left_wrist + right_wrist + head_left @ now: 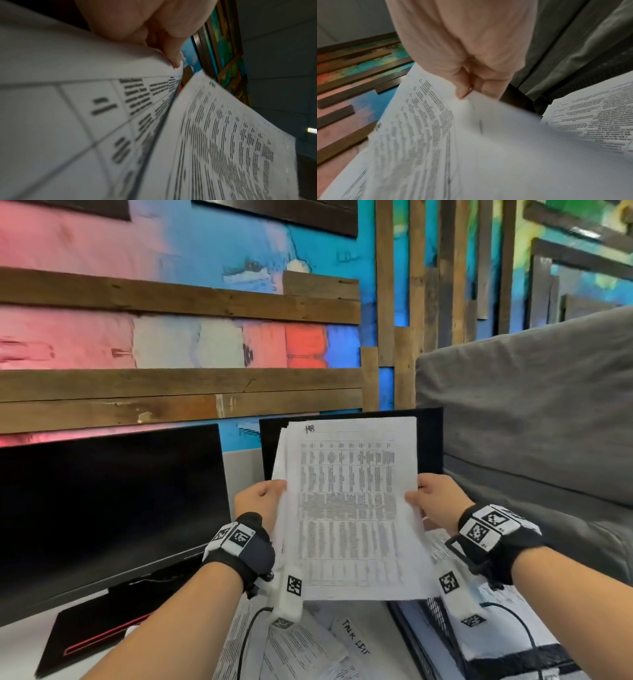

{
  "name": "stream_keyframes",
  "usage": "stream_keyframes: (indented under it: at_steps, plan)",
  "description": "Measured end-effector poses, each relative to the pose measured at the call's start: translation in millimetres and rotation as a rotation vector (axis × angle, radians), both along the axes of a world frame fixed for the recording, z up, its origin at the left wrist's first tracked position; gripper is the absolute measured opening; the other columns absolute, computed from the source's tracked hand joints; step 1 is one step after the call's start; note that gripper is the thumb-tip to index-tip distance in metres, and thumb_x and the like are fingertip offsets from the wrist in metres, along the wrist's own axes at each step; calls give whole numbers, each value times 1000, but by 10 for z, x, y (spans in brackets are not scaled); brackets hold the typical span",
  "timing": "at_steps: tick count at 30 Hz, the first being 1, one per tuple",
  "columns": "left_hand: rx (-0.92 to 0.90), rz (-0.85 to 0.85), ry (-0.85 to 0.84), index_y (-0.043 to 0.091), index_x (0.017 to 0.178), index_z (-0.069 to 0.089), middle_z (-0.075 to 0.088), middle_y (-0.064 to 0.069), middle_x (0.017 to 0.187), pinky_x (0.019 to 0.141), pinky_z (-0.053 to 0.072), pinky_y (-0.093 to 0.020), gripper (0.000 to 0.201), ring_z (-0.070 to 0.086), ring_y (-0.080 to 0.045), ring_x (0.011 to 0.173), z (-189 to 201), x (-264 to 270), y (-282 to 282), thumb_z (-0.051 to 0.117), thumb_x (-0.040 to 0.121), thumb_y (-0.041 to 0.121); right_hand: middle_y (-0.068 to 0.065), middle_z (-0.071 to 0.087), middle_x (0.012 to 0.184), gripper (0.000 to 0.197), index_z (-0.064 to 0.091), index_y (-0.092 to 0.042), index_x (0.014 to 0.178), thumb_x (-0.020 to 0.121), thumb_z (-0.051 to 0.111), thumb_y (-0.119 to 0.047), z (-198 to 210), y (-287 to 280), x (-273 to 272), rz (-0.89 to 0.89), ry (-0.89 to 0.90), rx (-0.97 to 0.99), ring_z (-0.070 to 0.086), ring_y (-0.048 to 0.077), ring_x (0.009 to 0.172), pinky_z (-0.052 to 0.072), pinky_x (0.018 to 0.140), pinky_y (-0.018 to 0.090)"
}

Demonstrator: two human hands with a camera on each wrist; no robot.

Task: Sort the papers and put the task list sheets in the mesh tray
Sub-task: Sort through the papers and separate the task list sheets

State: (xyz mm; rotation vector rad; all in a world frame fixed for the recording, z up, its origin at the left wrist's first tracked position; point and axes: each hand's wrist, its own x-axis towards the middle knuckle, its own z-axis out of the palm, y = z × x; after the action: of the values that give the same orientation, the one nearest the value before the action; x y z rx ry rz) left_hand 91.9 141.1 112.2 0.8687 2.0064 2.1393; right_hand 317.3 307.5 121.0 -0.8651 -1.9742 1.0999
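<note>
Both hands hold the sheaf of papers [352, 508] upright, long axis vertical, left hand [262, 501] and right hand [435, 499] pinching opposite edges, with the mesh tray [442, 621] below the right grip.

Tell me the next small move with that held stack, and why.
Probably peel the front sheet off with the right hand while the left hand holds the rest: its top mark seems to read HR, not task list, so it likely stays out of the mesh tray.
</note>
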Motion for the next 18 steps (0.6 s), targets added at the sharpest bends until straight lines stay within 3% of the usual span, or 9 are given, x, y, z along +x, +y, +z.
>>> stream_keyframes:
  at_steps: [2,4,6,10,12,14,18]
  plan:
    - [-36,40,54,11,105,71,65,0,96,80,43,-23,19,58,-16,89,-9,-79,-96,59,90,10,10,65,81,16,63,-7,82,90,51,0,-1,95,18,-149,-41,114,61,27,67,55,58,36]
    - [-111,66,139,15,108,67,61,-3,109,87,44,-25,25,58,-18,97,-42,-171,-186,57,88,2,12,60,81,11,62,-3,83,89,53,2,-19,181,42,-245,-86,191,54,22,61,45,53,26]
    - [-133,82,175,21,108,59,63,-4,111,90,48,-30,32,60,-20,101,-76,-272,-270,59,86,-2,12,59,82,10,64,-1,89,88,54,1,-48,241,51,-280,-100,202,51,19,59,38,51,23]
    - [-195,48,147,18,130,47,65,-3,107,89,48,-32,52,61,-20,103,-134,-406,-399,62,85,-1,11,61,82,13,64,4,95,90,53,0,-99,247,-5,-251,-101,163,53,19,61,42,50,25]
    - [-264,62,193,17,124,55,65,-2,104,87,48,-32,45,61,-20,102,-177,-471,-444,59,84,-3,12,61,82,13,64,4,95,90,53,-1,-121,225,-49,-225,-102,160,52,19,60,41,50,25]
    - [-365,124,262,22,107,63,66,1,96,82,48,-32,36,62,-21,95,-227,-553,-502,53,83,-3,13,63,82,13,65,2,94,90,53,-2,-140,205,-83,-208,-94,159,52,19,60,40,50,25]
    - [-520,279,279,29,89,59,65,0,87,70,46,-32,30,61,-23,81,-314,-724,-668,48,84,2,5,62,79,11,64,-7,95,91,54,-5,-167,170,-115,-174,-97,140,55,17,63,43,53,25]
